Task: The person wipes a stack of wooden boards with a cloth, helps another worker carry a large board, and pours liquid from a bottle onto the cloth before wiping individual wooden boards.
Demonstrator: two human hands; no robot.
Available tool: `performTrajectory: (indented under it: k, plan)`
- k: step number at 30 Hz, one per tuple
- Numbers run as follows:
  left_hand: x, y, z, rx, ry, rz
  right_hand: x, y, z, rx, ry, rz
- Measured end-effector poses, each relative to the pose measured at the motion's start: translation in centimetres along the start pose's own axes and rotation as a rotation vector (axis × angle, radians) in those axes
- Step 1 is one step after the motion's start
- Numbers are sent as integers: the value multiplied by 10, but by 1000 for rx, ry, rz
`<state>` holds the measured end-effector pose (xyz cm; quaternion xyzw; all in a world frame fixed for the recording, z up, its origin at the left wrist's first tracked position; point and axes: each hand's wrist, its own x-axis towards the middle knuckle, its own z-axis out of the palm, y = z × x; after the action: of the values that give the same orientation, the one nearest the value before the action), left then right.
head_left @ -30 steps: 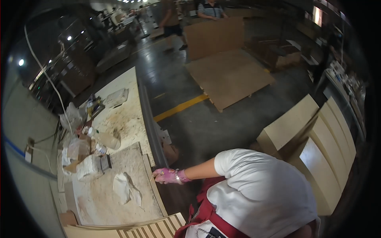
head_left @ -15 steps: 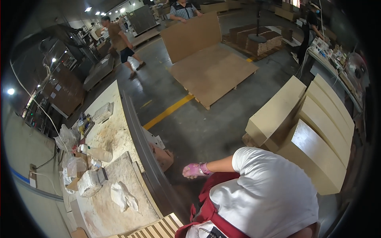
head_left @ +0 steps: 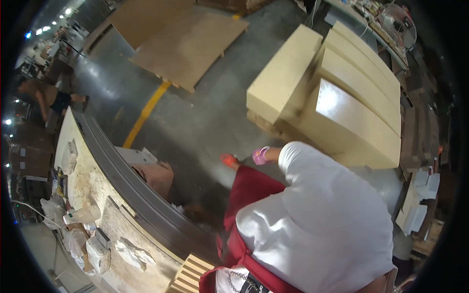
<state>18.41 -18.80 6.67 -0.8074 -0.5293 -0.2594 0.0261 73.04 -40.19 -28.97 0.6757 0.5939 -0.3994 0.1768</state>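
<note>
Right of the stained off-white table [head_left: 90, 161], cream block-shaped stacks [head_left: 351, 110] are parked on a wooden pallet [head_left: 267, 127], probably for easier shifting, and closer in, the pink-wrapped right hand [head_left: 260, 156] is too blurry for its grip to be told.

Grip unclear, edges cropped
The pink-covered hand [head_left: 260, 155] is too small and blurred to show finger bend; the lower edge cuts off the slatted wood [head_left: 188, 272], the top edge the brown board [head_left: 146, 18]; a distant person [head_left: 45, 95] is blurred.
</note>
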Motion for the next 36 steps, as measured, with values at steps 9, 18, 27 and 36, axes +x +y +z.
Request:
performTrajectory:
  k: [9,18,27,36]
  plan:
    - [27,4,7,129,-94,38,20,4,254,305,-456,351]
    - [46,8,16,125,-121,99,58,7,144,486,221,294]
    - [33,-14,21,62,-13,110,48,-8,115,463,570,66]
    - [5,-41,7,96,45,33,34,17,173,232,290,146]
